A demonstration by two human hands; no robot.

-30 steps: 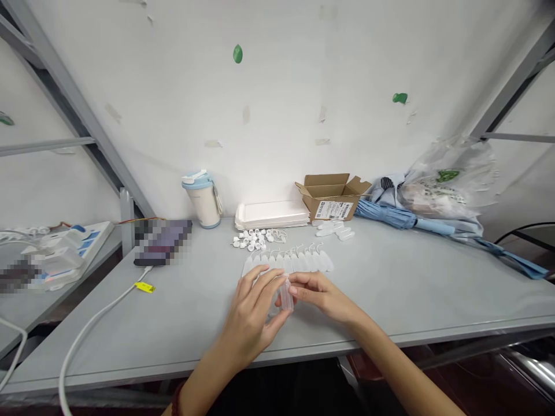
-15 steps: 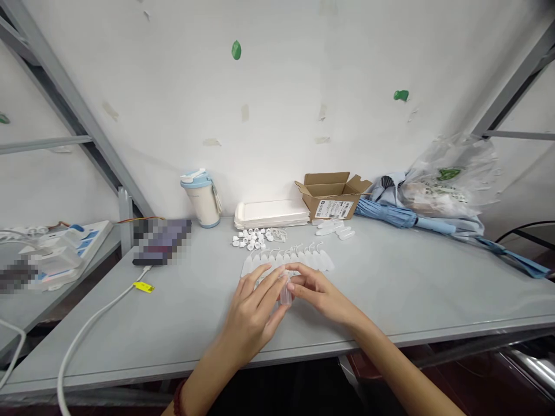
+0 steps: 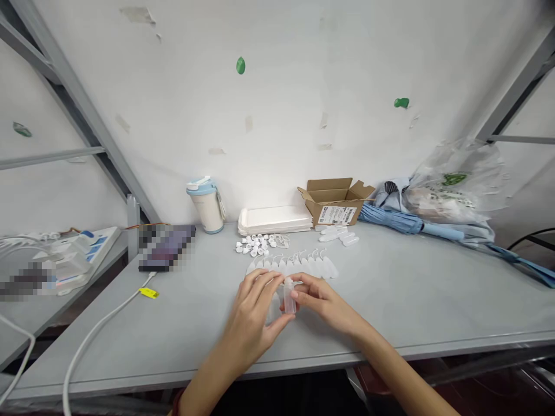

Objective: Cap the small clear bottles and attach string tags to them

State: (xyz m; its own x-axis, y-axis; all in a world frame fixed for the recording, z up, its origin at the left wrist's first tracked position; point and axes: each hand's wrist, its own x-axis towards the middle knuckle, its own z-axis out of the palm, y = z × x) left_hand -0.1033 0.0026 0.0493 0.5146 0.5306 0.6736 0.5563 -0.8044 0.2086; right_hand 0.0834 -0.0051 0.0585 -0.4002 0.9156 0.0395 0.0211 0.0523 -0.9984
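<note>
Well in front of the box (image 3: 335, 207), the vial (image 3: 289, 303) is pinched by the left hand (image 3: 252, 312) and right hand (image 3: 326, 301), and could be dropped if its sides are squeezed unevenly.

"Cups (image 3: 207, 211)?"
"One. Also one box (image 3: 336, 215), one umbrella (image 3: 390, 218), one bag (image 3: 455, 193), one yellow tag (image 3: 149, 293)."
"Green stickers (image 3: 240, 65)?"
"Three."
"Caps (image 3: 254, 252)?"
"Over a dozen, too heaped for an exact count."
"Tubes in the row (image 3: 311, 267)?"
"About ten, some partly hidden."
"Tubes by the box (image 3: 349, 239)?"
"Four or so; they overlap."
"And held tubes (image 3: 288, 300)?"
"One shows clearly."
</note>
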